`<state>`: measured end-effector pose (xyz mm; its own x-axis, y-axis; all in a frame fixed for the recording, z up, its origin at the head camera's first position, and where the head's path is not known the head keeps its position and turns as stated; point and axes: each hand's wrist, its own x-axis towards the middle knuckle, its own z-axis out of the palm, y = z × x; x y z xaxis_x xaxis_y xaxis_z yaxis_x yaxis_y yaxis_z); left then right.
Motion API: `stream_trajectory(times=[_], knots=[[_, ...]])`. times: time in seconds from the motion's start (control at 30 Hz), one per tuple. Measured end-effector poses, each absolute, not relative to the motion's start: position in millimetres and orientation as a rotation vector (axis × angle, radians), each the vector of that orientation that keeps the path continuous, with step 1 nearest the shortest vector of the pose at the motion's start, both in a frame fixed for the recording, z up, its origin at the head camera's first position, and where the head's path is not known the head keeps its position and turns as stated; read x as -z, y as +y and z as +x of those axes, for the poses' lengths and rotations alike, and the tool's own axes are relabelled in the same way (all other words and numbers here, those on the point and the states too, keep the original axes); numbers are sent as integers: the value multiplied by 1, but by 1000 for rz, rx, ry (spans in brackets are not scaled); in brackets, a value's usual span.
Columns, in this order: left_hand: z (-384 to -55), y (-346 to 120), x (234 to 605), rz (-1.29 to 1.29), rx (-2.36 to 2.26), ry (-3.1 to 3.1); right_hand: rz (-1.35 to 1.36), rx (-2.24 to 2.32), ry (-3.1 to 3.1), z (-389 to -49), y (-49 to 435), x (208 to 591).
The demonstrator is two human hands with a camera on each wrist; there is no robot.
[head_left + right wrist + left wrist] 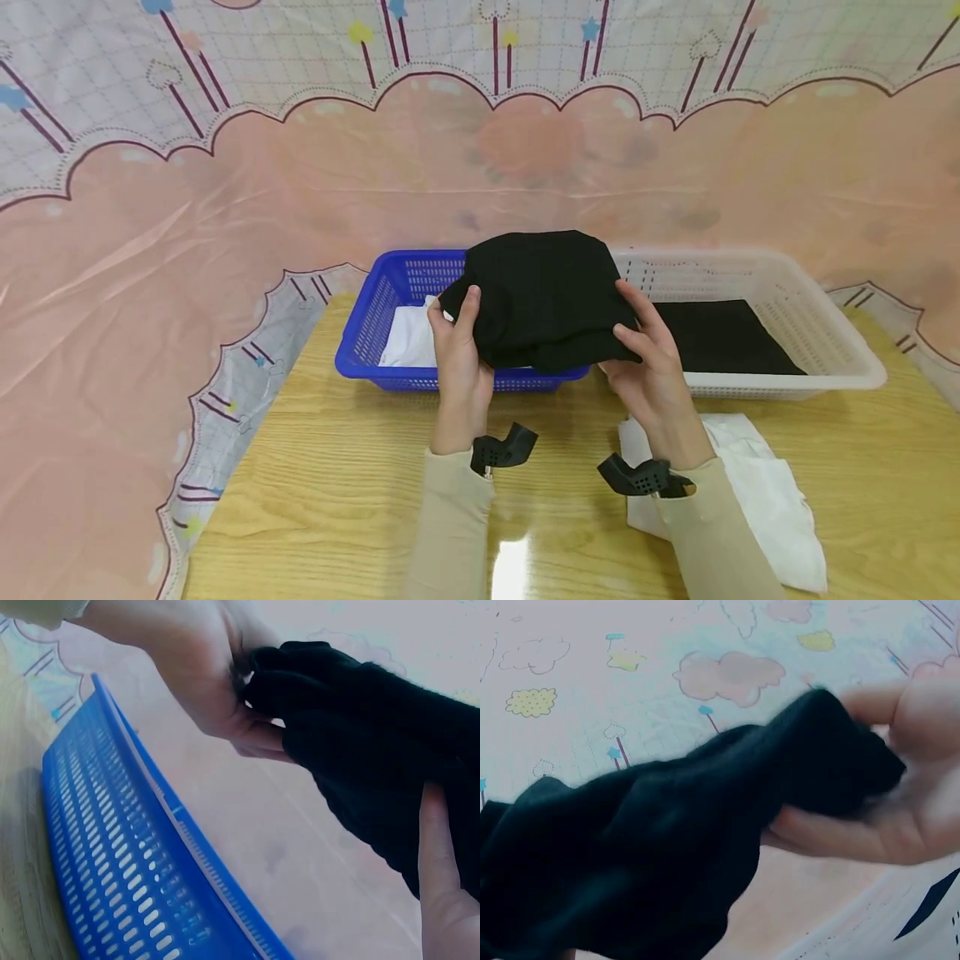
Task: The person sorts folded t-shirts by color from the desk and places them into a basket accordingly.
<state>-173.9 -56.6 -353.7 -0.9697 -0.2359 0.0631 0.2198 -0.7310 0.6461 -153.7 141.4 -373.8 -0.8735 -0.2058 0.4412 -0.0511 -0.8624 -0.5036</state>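
Black folded fabric bundle (551, 292), left hand (460, 362) and right hand (658, 375) gripping opposite ends; I'd hold it level so layers don't slump.

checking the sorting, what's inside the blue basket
White cloth shows in the left part of the blue perforated basket. The black cloth, held up in front, covers most of the rest, so whether anything else lies there cannot be seen.

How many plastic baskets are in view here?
2: a blue rectangular plastic basket, partly behind the lifted black fabric piece, and a white rectangular plastic basket to its right, both on the wooden table.
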Motion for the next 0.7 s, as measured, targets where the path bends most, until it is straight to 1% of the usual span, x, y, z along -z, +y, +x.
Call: stream_trajectory(times=[0.13,0.3,0.53,0.7], knots=[[-176,-52,358,-43,2754,-996,-736,2858,893,-155,145,375],[-178,-55,361,-228,2854,-1047,-745,2842,1025,-157,149,377],[-177,-53,361,-484,2921,-1186,-746,2856,1050,-163,160,380],[-178,-46,364,-535,2891,-1324,-714,2860,1101,-169,174,381]])
